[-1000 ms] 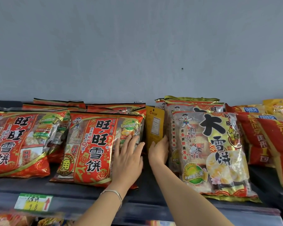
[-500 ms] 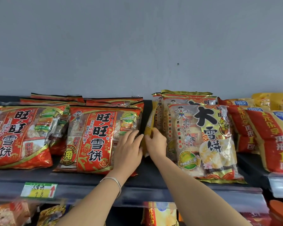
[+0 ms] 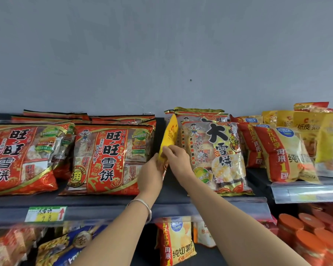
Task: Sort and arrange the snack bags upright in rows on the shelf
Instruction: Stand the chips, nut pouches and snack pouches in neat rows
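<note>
A small yellow snack bag [image 3: 169, 137] stands edge-on in the gap between two rows on the dark shelf [image 3: 104, 200]. My right hand [image 3: 178, 160] pinches its lower edge, and my left hand [image 3: 152, 174] holds the same bag from the left side. To the left stand red rice-cracker bags [image 3: 108, 160] in upright rows. A clear-and-gold rice-cracker bag [image 3: 215, 156] stands right of the yellow bag, with more of its kind behind.
Red-and-yellow chip bags [image 3: 281, 154] and yellow bags [image 3: 315, 135] fill the shelf to the right. A price tag [image 3: 46, 214] sits on the shelf's front rail. Below are more snack bags [image 3: 177, 244] and orange-lidded jars [image 3: 306, 239].
My left hand left the front of the red bag and joined the right hand on the yellow bag. The yellow bag turned from facing front to edge-on and came forward.
</note>
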Tool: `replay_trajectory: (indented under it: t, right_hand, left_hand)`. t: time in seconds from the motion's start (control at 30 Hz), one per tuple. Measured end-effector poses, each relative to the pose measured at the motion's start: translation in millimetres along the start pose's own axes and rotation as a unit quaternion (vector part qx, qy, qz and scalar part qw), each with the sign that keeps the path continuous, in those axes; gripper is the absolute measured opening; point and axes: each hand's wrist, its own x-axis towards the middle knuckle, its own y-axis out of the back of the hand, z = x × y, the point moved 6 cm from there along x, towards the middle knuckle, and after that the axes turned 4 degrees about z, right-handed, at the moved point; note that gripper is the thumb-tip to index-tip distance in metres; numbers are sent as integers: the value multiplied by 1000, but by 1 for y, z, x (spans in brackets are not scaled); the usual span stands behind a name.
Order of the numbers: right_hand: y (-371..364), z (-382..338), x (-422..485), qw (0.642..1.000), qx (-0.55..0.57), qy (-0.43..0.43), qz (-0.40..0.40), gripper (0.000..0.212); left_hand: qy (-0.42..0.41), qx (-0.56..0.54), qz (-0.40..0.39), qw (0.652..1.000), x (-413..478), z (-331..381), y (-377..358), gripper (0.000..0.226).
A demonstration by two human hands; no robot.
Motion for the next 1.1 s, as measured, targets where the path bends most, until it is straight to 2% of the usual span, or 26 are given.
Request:
replay_trajectory:
  t: [0.13,0.27,0.37,0.53,0.63,0.77,0.9,1.0,1.1]
  right_hand:
    - [11,16,4,999,-7,-44,26,18]
    - [16,17,2,996,21,-84,-11,40]
    - [31,5,2,994,79,-66,-23,50]
    - [117,2,4,994,80,-28,67,46]
    - [180,26,6,989,91,-55,105,53]
    - [275,64,-1,978,111,-72,161,42]
    - [366,104,-14,966,105,-114,209,41]
    - [429,132,-24,952,101,-131,256,29]
    - [485,153,-34,940,71,-150,299,29]
  left_hand:
    - [55,-82,81,992,0,-2,22,26]
    - [49,-184,160,969,-1,27,48,29]
    - [20,-217,189,957,-6,56,50,24]
    - [0,-269,202,942,-21,117,17,33]
    - [-12,-286,170,943,-39,165,-23,34]
    - [-20,-311,120,943,-71,227,-87,31]
    - [-46,-325,45,943,-109,284,-155,20]
    - [-81,-328,-25,941,-137,324,-203,33]
    - [-98,-282,-59,952,-151,355,-245,42]
